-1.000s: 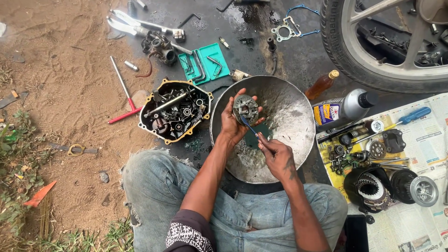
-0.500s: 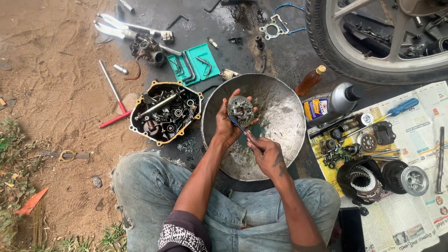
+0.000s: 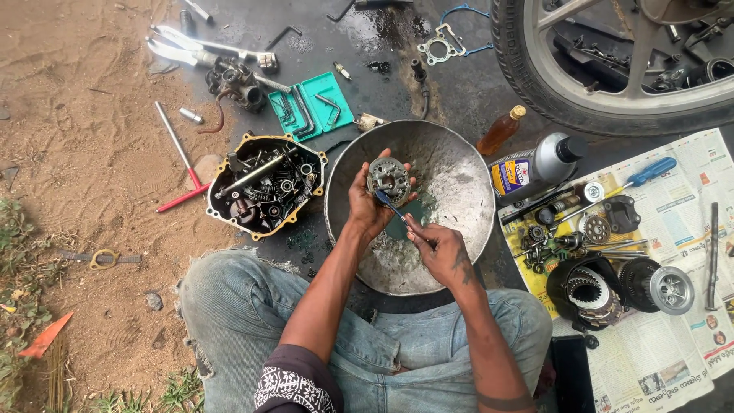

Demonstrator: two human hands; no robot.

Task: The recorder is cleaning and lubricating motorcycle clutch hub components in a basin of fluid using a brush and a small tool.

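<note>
round grey toothed metal part [image 3: 388, 180], grimy, in left hand [image 3: 368, 205]

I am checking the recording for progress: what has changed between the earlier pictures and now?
Little changed. The left hand still holds the round grey metal engine part over the wide metal bowl; the right hand still works the blue-tipped brush against it, barely shifted. Only the camera view drifted slightly.

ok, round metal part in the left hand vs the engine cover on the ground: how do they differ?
The round metal part is small, grey and disc-shaped, held up in the left hand over the metal basin. The engine cover is much larger, black with a tan gasket rim, lying open side up on the ground, filled with loose pieces. The right hand puts a blue-handled brush to the part; nothing touches the cover. Both look grimy.
</note>
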